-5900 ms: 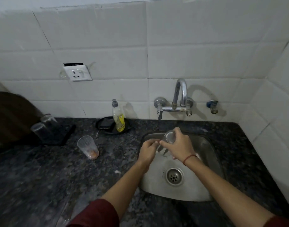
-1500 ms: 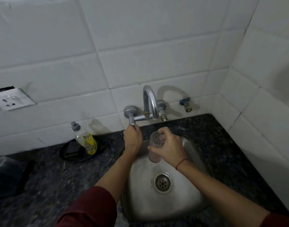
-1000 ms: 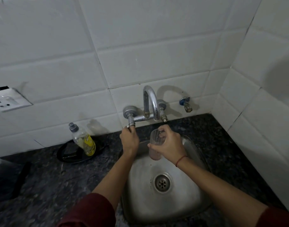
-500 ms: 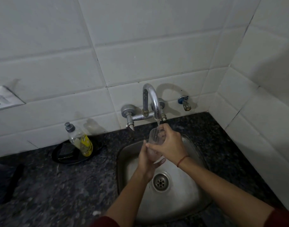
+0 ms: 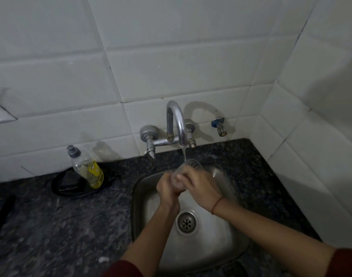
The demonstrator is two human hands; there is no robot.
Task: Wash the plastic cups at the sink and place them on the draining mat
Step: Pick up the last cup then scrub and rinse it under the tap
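Note:
A clear plastic cup (image 5: 191,165) is held tilted over the steel sink (image 5: 227,242), its mouth under the spout of the chrome tap (image 5: 176,120). A thin stream of water (image 5: 184,154) runs into the cup. My left hand (image 5: 167,189) wraps the cup's lower part from the left. My right hand (image 5: 202,187) grips the cup from the right, with a red thread at the wrist. The cup's base is hidden between my fingers. The draining mat is out of view except for a dark edge (image 5: 1,214) at the far left.
A dish-soap bottle (image 5: 87,168) with yellow liquid leans on a black dish (image 5: 71,187) left of the sink. A second small tap (image 5: 220,126) sticks out of the tiled wall at right. Dark granite counter (image 5: 61,236) surrounds the sink; the drain (image 5: 186,222) lies below my hands.
My left hand left the tap handle and came onto the cup. Water now runs from the spout into the cup, which sits lower under the stream.

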